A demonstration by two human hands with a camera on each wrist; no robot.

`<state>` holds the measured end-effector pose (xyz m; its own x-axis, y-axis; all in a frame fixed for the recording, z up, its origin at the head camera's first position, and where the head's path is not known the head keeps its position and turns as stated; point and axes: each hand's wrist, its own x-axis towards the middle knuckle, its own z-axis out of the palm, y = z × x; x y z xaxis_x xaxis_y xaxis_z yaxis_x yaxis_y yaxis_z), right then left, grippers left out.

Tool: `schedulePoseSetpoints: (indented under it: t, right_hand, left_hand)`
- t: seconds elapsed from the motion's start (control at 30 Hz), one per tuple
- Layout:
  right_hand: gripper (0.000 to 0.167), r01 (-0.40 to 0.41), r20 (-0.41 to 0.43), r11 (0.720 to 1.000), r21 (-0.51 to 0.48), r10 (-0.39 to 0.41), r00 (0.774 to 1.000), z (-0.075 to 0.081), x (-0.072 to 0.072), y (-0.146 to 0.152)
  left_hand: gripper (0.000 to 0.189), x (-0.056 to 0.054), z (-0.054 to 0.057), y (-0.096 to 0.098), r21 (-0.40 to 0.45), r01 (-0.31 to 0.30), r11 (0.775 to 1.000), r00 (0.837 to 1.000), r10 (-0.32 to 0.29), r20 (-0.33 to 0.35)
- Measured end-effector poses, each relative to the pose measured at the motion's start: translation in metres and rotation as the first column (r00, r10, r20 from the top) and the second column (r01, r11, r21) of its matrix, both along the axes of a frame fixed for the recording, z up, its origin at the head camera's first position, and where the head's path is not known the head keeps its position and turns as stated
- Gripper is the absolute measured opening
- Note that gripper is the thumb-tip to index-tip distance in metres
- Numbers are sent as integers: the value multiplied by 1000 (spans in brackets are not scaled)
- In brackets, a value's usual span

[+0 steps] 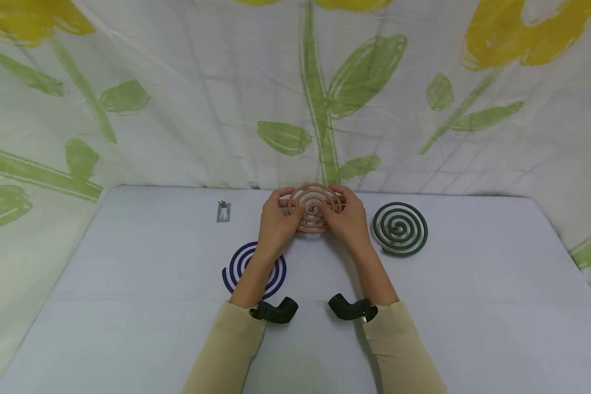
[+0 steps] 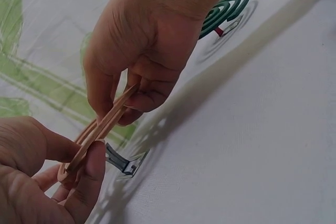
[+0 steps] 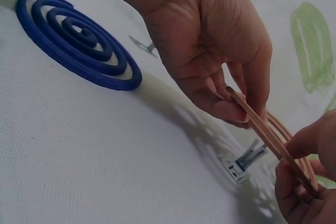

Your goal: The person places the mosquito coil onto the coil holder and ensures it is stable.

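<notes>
Both hands hold a pinkish-brown mosquito coil (image 1: pixel 313 208) between them near the table's far edge. The left hand (image 1: pixel 277 224) pinches one side, thumb on its face and fingers behind. On the opposite side, the right hand (image 1: pixel 348 219) pinches it likewise. The wrist views show the coil (image 2: pixel 100 129) tilted, edge toward the camera. Just beneath it a small metal coil stand (image 3: pixel 242 163) stands on the table, its upright strip bent up from a flat base. In the head view the coil and fingers mostly hide this stand.
A dark green coil (image 1: pixel 400 230) sits raised on a stand at the right, with a red bit under it in the left wrist view. A blue coil (image 3: pixel 113 81) lies partly under the left forearm. Another metal stand (image 1: pixel 219 213) is at the back left. Behind hangs a flowered curtain (image 1: pixel 177 109).
</notes>
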<state>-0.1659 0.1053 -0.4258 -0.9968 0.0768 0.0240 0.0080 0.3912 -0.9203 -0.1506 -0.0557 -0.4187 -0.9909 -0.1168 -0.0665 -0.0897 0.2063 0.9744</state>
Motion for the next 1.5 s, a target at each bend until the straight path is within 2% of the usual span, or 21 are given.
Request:
schedulePoseSetpoints:
  t: [0.6, 0.9, 1.5]
  right_hand:
    - [53, -1, 2, 1000, 15, 1, 1000, 0, 0, -2]
    - [52, 10, 2, 1000, 3, -10, 1000, 2, 1, 0]
    - [54, -2, 15, 1000, -12, 2, 1000, -2, 0, -1]
  left_hand:
    - [48, 0, -1, -1, -13, -19, 1000, 1000, 19, 10]
    - [48, 0, -1, 2, 0, -26, 1000, 1000, 26, -16]
    - [49, -1, 0, 2, -2, -32, 999, 999, 32, 6]
